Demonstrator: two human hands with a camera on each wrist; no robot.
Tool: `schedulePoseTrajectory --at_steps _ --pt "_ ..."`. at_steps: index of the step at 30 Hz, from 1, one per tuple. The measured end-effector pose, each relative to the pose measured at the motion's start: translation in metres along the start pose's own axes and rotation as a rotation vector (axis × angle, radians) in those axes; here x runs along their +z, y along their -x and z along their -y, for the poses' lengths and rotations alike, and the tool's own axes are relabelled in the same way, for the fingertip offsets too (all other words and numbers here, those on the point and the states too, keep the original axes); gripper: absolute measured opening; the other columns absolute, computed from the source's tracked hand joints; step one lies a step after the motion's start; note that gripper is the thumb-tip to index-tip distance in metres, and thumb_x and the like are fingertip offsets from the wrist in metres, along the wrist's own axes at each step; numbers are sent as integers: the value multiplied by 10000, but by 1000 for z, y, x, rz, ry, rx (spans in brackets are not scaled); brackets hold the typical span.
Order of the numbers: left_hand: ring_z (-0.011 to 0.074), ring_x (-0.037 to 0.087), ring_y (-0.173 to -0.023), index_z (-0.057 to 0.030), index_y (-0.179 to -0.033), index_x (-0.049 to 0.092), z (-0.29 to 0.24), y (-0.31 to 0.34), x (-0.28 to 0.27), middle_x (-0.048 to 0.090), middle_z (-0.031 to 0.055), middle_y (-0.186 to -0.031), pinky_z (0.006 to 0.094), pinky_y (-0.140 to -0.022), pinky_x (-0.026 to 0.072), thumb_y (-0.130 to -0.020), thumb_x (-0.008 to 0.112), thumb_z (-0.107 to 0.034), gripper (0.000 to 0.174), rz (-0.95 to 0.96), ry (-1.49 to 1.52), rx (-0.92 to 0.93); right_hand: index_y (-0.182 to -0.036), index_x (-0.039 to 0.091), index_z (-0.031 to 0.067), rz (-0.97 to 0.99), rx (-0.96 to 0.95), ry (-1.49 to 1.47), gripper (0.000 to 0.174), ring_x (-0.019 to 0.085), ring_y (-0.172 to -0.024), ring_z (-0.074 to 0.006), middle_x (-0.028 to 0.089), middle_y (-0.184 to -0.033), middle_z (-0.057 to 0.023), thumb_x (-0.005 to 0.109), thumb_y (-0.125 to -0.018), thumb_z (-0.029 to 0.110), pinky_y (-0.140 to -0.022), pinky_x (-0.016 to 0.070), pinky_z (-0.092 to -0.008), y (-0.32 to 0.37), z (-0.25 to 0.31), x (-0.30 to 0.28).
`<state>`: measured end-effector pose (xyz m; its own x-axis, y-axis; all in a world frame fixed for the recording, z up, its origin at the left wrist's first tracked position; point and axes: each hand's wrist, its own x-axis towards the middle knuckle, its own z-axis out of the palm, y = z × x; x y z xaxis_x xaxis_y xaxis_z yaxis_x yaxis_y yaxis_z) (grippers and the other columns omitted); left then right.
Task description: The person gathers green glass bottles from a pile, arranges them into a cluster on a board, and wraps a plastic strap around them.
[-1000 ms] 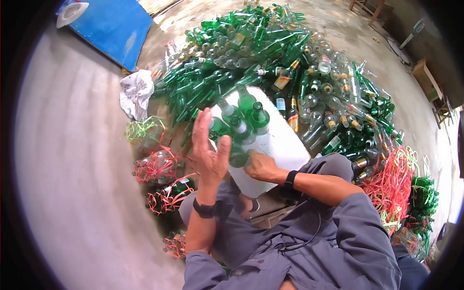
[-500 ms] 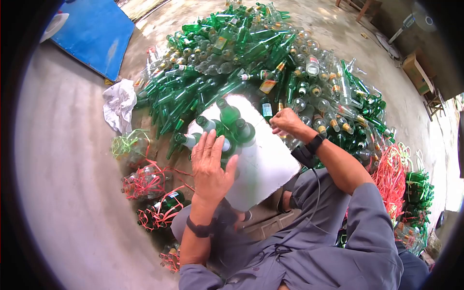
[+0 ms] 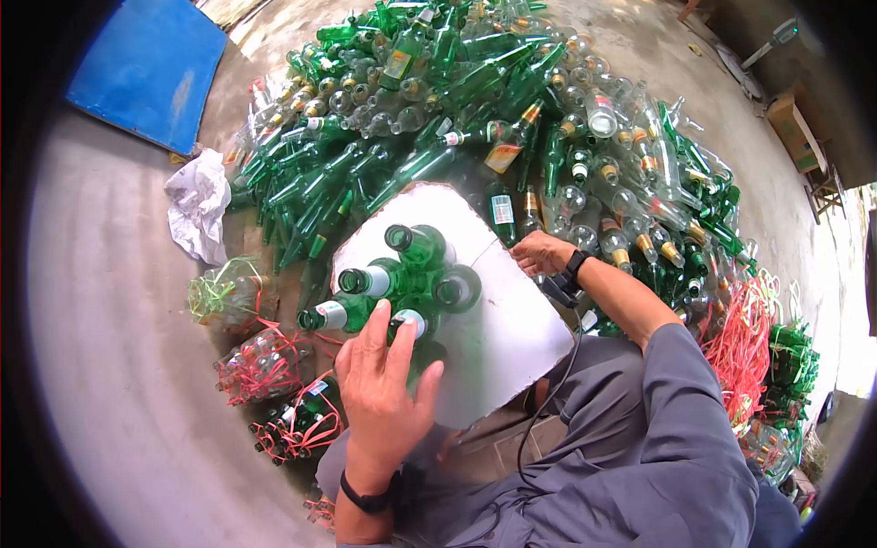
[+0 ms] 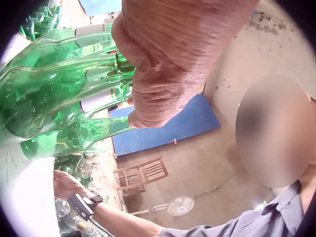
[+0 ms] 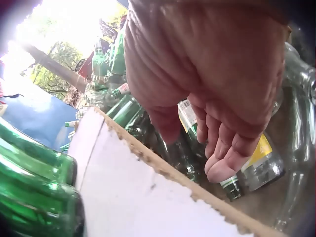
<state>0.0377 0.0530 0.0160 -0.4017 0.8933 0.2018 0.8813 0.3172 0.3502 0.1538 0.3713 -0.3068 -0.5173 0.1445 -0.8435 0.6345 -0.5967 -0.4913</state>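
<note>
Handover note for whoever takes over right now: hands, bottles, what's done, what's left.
Left hand: open, fingers laid flat on the green bottle cluster standing on the white board across the lap.
Right hand: open and empty, past the board's far edge over the loose bottle pile.
Done: bottles grouped on the board; tied bundles lie on the floor to the left.
Left: no cord around the cluster yet; probably add from the pile, then tie with the red cords at the right.
</note>
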Motion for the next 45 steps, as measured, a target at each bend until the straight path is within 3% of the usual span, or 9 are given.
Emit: schedulePoseTrajectory --at_steps 10,22,24,31,34,37,40,43,45 --pt "381 544 -1176 -21 -1251 612 -3 -6 -2 469 316 -1421 477 -978 383 -771 771 -233 548 134 -51 -21 -685 455 176 113 160 -103 285 360 -486 -76 362 -575 86 581 -936 130 -495 315 -276 -24 -20 -7" --pt "417 551 -1187 9 -1234 616 -2 -10 -6 446 328 -1432 489 -977 394 -822 747 -271 515 222 -75 -18 -1006 681 -10 448 223 -71 248 724 -825 -225 747 -911 -121 693 -878 201 -763 580 -348 -65 -59 -15" --pt "414 553 -1180 2 -1235 618 -2 -10 -6 442 326 -1434 488 -976 394 -815 756 -271 520 226 -70 -13 -1016 689 -41 215 27 879 367 716 -628 -264 718 -743 -150 611 -932 308 -552 582 -388 -33 -32 -4" --pt "409 553 -1171 -9 -1227 629 -1 -12 -6 447 318 -1432 481 -969 402 -810 761 -273 511 229 -65 -14 -890 688 -29 301 -676 1114 273 707 -638 -268 685 -685 -137 617 -880 234 -550 555 -388 -44 -48 -10" --pt "410 547 -1179 -16 -1227 632 -1 -10 -6 447 310 -1436 478 -967 406 -806 762 -277 512 243 -65 -20 -943 682 8 216 -1088 1714 224 675 -674 -278 650 -676 -100 616 -858 204 -611 530 -388 -41 -54 -9" --pt "406 548 -1174 -18 -1215 640 -1 -12 -5 455 301 -1431 480 -970 405 -802 763 -276 503 235 -71 -23 -1082 652 31 130 -1159 1769 292 643 -796 -276 654 -857 -113 598 -849 199 -688 506 -377 -9 -42 -2" --pt "397 553 -1162 -19 -1197 652 -2 -13 -5 467 292 -1420 482 -974 404 -797 764 -274 487 239 -84 -32 -1209 614 25 231 -945 1633 397 525 -1225 -305 606 -1237 -177 545 -863 206 -1075 389 -396 0 -47 -1" --pt "383 544 -1169 -44 -1192 668 1 -13 -4 496 298 -1383 471 -967 394 -721 813 -250 533 234 -86 -30 -1335 560 15 -247 -1476 2246 496 477 -1320 -311 560 -1364 -183 514 -879 205 -1166 325 -408 -56 -113 -25" --pt "377 537 -1188 -50 -1193 671 2 -12 -4 498 293 -1383 468 -970 392 -722 813 -251 532 237 -83 -28 -1495 395 3 -139 -1062 2469 626 244 -1492 -343 348 -1581 -150 446 -929 266 -1242 128 -479 -62 -124 -17"
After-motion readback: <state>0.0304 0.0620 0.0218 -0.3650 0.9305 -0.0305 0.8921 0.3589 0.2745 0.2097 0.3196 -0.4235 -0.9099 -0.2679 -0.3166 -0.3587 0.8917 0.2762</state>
